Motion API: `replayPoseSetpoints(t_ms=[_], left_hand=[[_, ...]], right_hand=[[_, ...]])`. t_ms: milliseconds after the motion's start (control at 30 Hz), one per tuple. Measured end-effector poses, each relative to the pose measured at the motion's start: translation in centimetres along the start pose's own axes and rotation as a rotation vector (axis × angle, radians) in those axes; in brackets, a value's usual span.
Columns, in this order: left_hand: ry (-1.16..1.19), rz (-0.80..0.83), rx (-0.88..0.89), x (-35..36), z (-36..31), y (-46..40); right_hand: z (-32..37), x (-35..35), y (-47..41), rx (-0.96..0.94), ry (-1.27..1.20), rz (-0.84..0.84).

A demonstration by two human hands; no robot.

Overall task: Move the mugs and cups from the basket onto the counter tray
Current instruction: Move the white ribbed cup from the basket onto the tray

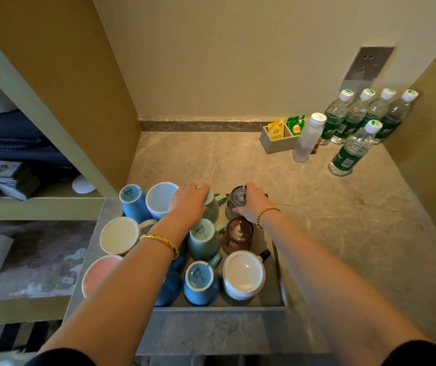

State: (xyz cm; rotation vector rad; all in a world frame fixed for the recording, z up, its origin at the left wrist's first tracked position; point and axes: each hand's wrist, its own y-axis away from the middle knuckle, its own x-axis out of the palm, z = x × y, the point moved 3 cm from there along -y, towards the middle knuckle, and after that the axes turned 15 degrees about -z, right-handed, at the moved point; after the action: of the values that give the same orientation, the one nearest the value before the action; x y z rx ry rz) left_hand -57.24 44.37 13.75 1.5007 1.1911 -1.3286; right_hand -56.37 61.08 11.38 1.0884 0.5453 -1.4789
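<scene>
A grey tray point(281, 291) on the stone counter holds several upside-down mugs and cups. My left hand point(189, 200) grips a pale green mug point(212, 208) at the tray's far end. My right hand point(251, 200) grips a clear glass cup point(234, 200) beside it. Nearer stand another green mug point(202, 237), a brown glass cup point(238, 235), a blue mug point(201, 282), a white ribbed mug point(243, 274), a cream mug point(119, 235), a pink mug point(98, 274), a white mug point(160, 199) and a blue cup point(133, 202). No basket is in view.
A tea-bag holder point(277, 141), a white bottle point(308, 137) and several water bottles point(351, 147) stand at the counter's back right. A wall socket point(370, 64) is above them. Shelves point(39, 204) with folded items lie to the left.
</scene>
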Motion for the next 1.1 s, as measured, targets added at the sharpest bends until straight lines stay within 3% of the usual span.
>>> replayPoseSetpoints(t_ms=[433,667,867,1000,1100], left_hand=[[0.026,-0.005,-0.019,0.7,-0.2,0.4],[0.058,-0.130,0.017,0.4,-1.1,2.8],[0.119,-0.141,0.117,-1.0,-3.0,5.0],[0.237,0.066,0.315,-1.6,-3.9,7.2],[0.098,0.174,0.396,-1.7,-3.5,8.6]], right_hand=[[0.4,0.0,0.7,-0.010,-0.040,0.032],[-2.4,-1.8,3.2,0.055,-0.055,-0.094],[-2.0,-1.4,6.9,0.017,0.084,0.138],[-1.2,-1.9,9.6,-0.003,0.239,0.399],[-0.9,-1.5,10.8,0.116,0.274,0.474]])
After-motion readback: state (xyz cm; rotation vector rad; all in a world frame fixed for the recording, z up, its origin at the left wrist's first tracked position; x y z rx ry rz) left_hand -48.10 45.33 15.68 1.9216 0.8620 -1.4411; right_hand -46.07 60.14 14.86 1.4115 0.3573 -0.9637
